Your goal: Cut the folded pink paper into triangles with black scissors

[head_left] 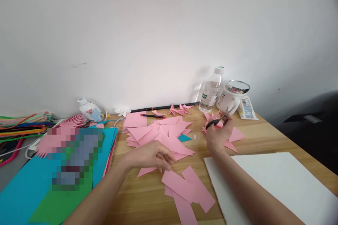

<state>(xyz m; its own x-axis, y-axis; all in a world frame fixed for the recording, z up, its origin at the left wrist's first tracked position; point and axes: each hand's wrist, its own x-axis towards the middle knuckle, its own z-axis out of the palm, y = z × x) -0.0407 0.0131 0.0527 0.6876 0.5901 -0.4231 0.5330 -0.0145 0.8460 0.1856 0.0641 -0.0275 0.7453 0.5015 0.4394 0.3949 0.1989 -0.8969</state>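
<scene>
My right hand grips a pair of scissors with black handles, the metal blades pointing up and away. Small pieces of pink paper lie under and beside that hand. To the left, my left hand hovers with loosely bent fingers, thumb and fingertips apart. Just below its thumb is the corner of a pink paper strip, which overlaps other pink strips on the wooden table. Behind the left hand spreads a pile of folded pink paper; whether the hand touches it I cannot tell.
A water bottle and a white mug stand by the wall. At right lies a white board. Blue sheets and a green sheet lie at left. A pen rests behind the pile.
</scene>
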